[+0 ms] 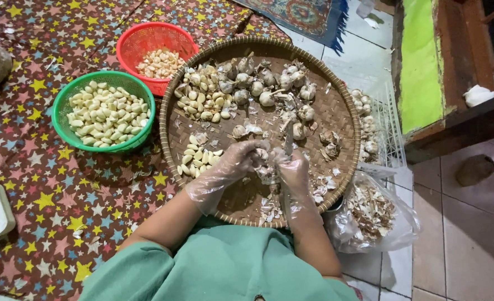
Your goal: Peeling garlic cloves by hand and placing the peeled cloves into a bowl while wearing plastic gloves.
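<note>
The left hand (pixel 241 159) is pinching a garlic clove (pixel 264 167) while the right hand (pixel 292 167) is gripping a knife (pixel 288 139); being so close, the blade may be risking a nicked finger.

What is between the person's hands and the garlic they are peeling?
Only thin clear plastic gloves. The left hand and right hand meet over the woven tray and hold a garlic piece directly; a knife blade sticks up from the right hand. Nothing else visible comes between them.
</note>
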